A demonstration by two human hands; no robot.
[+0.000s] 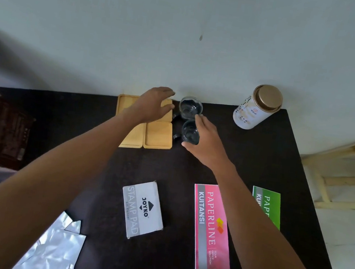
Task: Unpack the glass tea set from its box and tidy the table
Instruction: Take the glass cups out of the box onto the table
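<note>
Head view shows our right hand (205, 141) curled around the nearer glass cup (190, 132), thumb below and fingertips at the rim. A second cup (190, 107) sits touching it on the far side. Just left of the cups lie the wooden coasters (158, 135), and our left hand (153, 106) hovers spread and empty above them. Right of the cups stands a white canister (255, 108); nearer us lie a stamp pad box (142, 209) and a pink receipt book (212, 239). We judge the risk to be glass knocking glass (the cups are nearly colourless against the black table (271, 156)): a careless lift could topple the far cup.
</note>
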